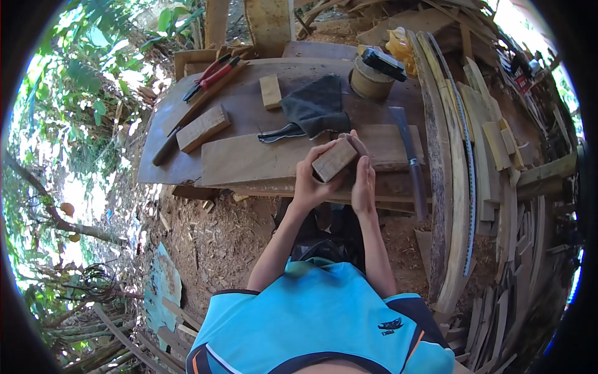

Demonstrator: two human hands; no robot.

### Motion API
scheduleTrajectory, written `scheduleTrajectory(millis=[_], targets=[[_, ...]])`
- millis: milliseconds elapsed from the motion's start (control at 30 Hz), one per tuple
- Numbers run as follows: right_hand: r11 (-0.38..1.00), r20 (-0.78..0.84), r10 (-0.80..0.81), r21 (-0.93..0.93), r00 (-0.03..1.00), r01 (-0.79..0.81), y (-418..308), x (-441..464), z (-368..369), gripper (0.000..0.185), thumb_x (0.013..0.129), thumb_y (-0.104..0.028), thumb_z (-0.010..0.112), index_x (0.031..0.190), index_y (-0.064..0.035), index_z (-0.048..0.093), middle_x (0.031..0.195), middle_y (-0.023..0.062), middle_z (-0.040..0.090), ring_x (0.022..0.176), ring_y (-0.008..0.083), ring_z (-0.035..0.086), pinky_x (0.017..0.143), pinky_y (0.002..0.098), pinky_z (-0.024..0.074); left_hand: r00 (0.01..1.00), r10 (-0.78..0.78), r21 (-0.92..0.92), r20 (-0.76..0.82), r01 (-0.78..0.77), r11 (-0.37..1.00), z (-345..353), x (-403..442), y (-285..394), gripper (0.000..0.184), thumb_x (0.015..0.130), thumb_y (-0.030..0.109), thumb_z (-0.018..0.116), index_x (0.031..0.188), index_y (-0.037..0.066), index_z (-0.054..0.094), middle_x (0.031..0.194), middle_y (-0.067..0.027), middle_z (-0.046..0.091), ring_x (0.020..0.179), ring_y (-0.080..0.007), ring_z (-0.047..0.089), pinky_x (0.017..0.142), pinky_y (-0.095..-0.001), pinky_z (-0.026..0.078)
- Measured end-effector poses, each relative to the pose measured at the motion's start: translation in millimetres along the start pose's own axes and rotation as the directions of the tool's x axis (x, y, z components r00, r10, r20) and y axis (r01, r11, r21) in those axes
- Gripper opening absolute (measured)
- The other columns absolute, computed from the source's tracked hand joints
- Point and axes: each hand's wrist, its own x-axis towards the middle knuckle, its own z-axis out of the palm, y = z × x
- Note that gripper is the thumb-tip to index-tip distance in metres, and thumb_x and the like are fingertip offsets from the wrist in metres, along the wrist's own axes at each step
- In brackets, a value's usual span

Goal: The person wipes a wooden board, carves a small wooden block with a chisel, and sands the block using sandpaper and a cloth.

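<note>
Above the front edge of the work table, a small rectangular wooden block (334, 161) is held tilted between my two hands. My left hand (313, 179) grips its left side, with the fingers wrapped around its near and upper edges. My right hand (363, 181) presses against the right side, its fingertips reaching the far end. Something dark shows between the block and the right fingers; I cannot make out what it is. Just beyond the hands lies a crumpled dark cloth (316, 106). Under them a flat wooden board (249, 160) rests on the table.
On the table (149, 165) are two more wooden blocks (204, 128) (271, 91), red-handled pliers (215, 73), a long blade (167, 144), and a dark-handled machete (411, 153). A round container (370, 81) stands at the back. Long planks (439, 187) lean along the right.
</note>
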Motion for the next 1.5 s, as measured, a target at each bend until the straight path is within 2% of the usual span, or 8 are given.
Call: scheduleTrajectory(millis=[333, 433, 533, 967, 1100, 1200, 1300, 1500], targets=[[0.983, 0.016, -0.144, -0.111, 0.989, 0.145, -17.5, 8.8, 1.4, 0.050, 0.100, -0.035, 0.029, 0.130, -0.0001, 0.048, 0.131, 0.0129, 0.051, 0.127, 0.0229, 0.041, 0.107, 0.0345, 0.0280, 0.997, 0.058, 0.019, -0.059, -0.057, 0.998, 6.4, -0.1, -1.9, 0.057, 0.066, 0.003, 0.071, 0.119, 0.001, 0.051, 0.109, -0.0158, 0.064, 0.102, -0.0240, 0.063, 0.086, -0.0308, 0.047], [0.978, -0.021, 0.209, -0.008, 0.978, -0.209, 0.7, 11.7, -5.5, 0.046, 0.100, -0.031, 0.031, 0.128, 0.0006, 0.050, 0.128, 0.0144, 0.053, 0.126, 0.0235, 0.044, 0.106, 0.0349, 0.0299, 0.998, 0.033, 0.013, -0.048, -0.032, 0.999, 4.7, -4.8, 0.3, 0.056, 0.066, 0.003, 0.071, 0.119, 0.001, 0.051, 0.110, -0.0161, 0.064, 0.103, -0.0244, 0.063, 0.087, -0.0306, 0.047], [0.977, 0.015, -0.138, -0.159, 0.990, 0.139, -13.2, 5.6, -2.3, 0.043, 0.100, -0.026, 0.032, 0.128, 0.0010, 0.050, 0.127, 0.0155, 0.054, 0.124, 0.0236, 0.046, 0.105, 0.0341, 0.0315, 0.994, 0.081, 0.018, -0.072, -0.080, 0.997, 4.1, 2.9, -1.3, 0.056, 0.066, 0.003, 0.071, 0.119, 0.000, 0.051, 0.109, -0.0161, 0.064, 0.102, -0.0246, 0.063, 0.086, -0.0304, 0.047], [0.961, 0.107, -0.122, -0.235, 0.987, 0.145, -26.5, 9.2, -4.6, 0.040, 0.100, -0.024, 0.036, 0.125, 0.0030, 0.051, 0.127, 0.0136, 0.054, 0.120, 0.0216, 0.048, 0.102, 0.0304, 0.0332, 1.000, 0.016, 0.031, -0.006, -0.016, 0.999, -1.2, -4.0, 0.6, 0.057, 0.065, 0.005, 0.074, 0.118, 0.001, 0.052, 0.113, -0.0141, 0.062, 0.105, -0.0234, 0.061, 0.090, -0.0323, 0.045], [0.949, 0.129, 0.308, 0.025, 0.942, -0.314, -5.6, 13.3, -18.0, 0.052, 0.099, -0.041, 0.033, 0.130, -0.0014, 0.048, 0.129, 0.0106, 0.051, 0.123, 0.0219, 0.045, 0.105, 0.0315, 0.0296, 0.986, 0.165, 0.045, 0.019, -0.165, 0.985, -7.6, 8.8, -2.5, 0.053, 0.064, 0.003, 0.075, 0.113, 0.002, 0.053, 0.111, -0.0095, 0.057, 0.107, -0.0194, 0.055, 0.092, -0.0306, 0.042], [0.841, 0.158, 0.157, 0.496, 0.975, -0.216, 0.4, 10.1, -9.2, 0.054, 0.099, -0.043, 0.032, 0.136, -0.0042, 0.039, 0.135, 0.0078, 0.043, 0.125, 0.0176, 0.039, 0.106, 0.0320, 0.0278, 0.969, -0.135, -0.153, 0.208, 0.168, 0.974, -25.4, 20.4, 0.6, 0.053, 0.063, 0.002, 0.075, 0.111, 0.003, 0.052, 0.106, -0.0062, 0.055, 0.105, -0.0179, 0.052, 0.092, -0.0312, 0.040], [0.528, 0.296, 0.097, 0.794, 0.950, -0.301, -3.9, 11.3, -12.6, 0.060, 0.097, -0.045, 0.033, 0.141, -0.0049, 0.028, 0.139, 0.0084, 0.039, 0.128, 0.0183, 0.035, 0.109, 0.0329, 0.0214, 0.990, -0.044, -0.298, 0.137, 0.083, 0.951, -25.6, 23.7, -1.4, 0.047, 0.070, 0.008, 0.071, 0.112, 0.003, 0.049, 0.106, -0.0060, 0.053, 0.102, -0.0138, 0.049, 0.092, -0.0285, 0.038], [0.937, 0.177, 0.064, 0.328, 0.982, -0.120, 13.7, 20.3, 2.9, 0.045, 0.099, -0.032, 0.032, 0.139, -0.0112, 0.034, 0.141, 0.0053, 0.034, 0.132, 0.0185, 0.028, 0.109, 0.0335, 0.0192, 0.942, -0.090, -0.187, -0.323, 0.030, 0.982, 3.6, 22.3, -1.0, 0.013, 0.081, 0.009, 0.054, 0.073, -0.001, 0.055, 0.061, 0.0015, 0.051, 0.061, -0.0041, 0.046, 0.057, -0.0217, 0.036]])
